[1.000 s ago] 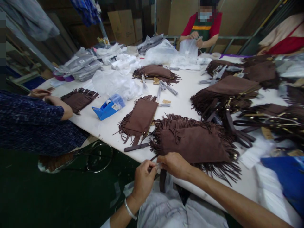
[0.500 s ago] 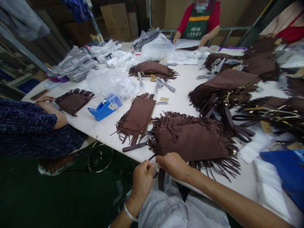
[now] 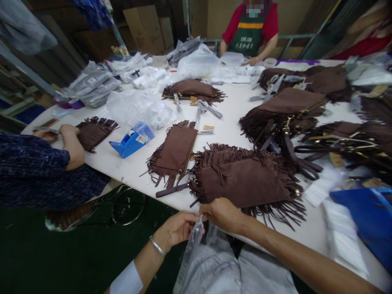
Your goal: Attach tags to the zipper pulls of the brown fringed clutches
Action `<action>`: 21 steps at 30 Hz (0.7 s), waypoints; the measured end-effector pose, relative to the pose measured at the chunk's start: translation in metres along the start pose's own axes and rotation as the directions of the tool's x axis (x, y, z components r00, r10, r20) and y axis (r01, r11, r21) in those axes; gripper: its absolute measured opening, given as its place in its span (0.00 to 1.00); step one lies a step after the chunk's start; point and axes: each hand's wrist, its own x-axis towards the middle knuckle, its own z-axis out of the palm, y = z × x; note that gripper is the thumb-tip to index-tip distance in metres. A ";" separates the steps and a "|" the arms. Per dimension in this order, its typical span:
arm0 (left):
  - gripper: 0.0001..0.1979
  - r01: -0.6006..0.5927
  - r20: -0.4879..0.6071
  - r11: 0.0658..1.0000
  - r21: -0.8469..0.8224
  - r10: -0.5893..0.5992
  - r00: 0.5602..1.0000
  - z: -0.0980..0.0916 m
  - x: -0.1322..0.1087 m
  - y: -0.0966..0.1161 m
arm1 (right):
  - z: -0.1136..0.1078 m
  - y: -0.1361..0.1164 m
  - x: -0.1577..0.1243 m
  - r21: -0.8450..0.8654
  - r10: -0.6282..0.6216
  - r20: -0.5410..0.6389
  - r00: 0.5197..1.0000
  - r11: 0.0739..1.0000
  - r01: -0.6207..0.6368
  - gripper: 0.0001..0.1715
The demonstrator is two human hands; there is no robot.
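Note:
At the table's near edge, my left hand (image 3: 177,228) and my right hand (image 3: 222,214) meet with fingertips pinched together. A narrow clear plastic sleeve (image 3: 192,243) hangs down from between them over my lap, its top end in the fingers of both. What lies inside the sleeve is hard to make out. Just beyond my right hand lies a large brown fringed bag (image 3: 248,179), close to its wrist. Left of that rests a smaller brown fringed bag (image 3: 177,149) with a dark wrist strap (image 3: 171,190) reaching the edge.
A blue tape dispenser (image 3: 131,141) stands at left, before crumpled plastic bags (image 3: 137,108). More fringed bags (image 3: 283,108) are piled at right, near a blue folder (image 3: 364,212) and white paper stacks (image 3: 346,237). One co-worker's arm (image 3: 72,147) is at left; another person (image 3: 249,34) stands opposite.
My left hand has swung outward and its fingers have loosened from a tight curl. The clear sleeve now hangs in plain sight below the fingertips. At left, the co-worker's hands have shifted.

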 end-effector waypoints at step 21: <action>0.13 -0.381 -0.258 0.805 0.455 0.529 0.808 0.025 -0.008 -0.027 | 0.008 -0.002 0.001 -0.087 0.044 -0.025 0.999 0.995 -0.046 0.12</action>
